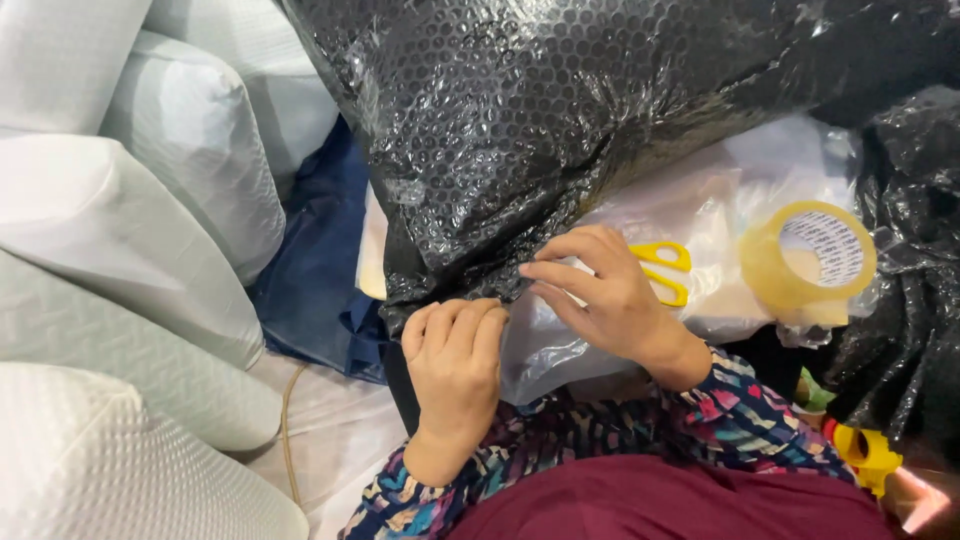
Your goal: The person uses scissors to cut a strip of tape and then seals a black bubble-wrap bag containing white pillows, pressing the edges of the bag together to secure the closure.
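Both hands point(540, 330) on crinkled black bubble wrap point(520, 120)

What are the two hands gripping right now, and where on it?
Both the left hand and right hand pinch the lower edge of the black bubble wrap, fingers on the edge.

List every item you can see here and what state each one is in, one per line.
left hand: fingers curled on the bubble wrap's edge
right hand: fingertips pinching that edge
black bubble wrap: crumpled, bulging
yellow scissors: lying flat, partly hidden by the right hand
tape roll: lying on clear plastic
white rolls: stacked at left
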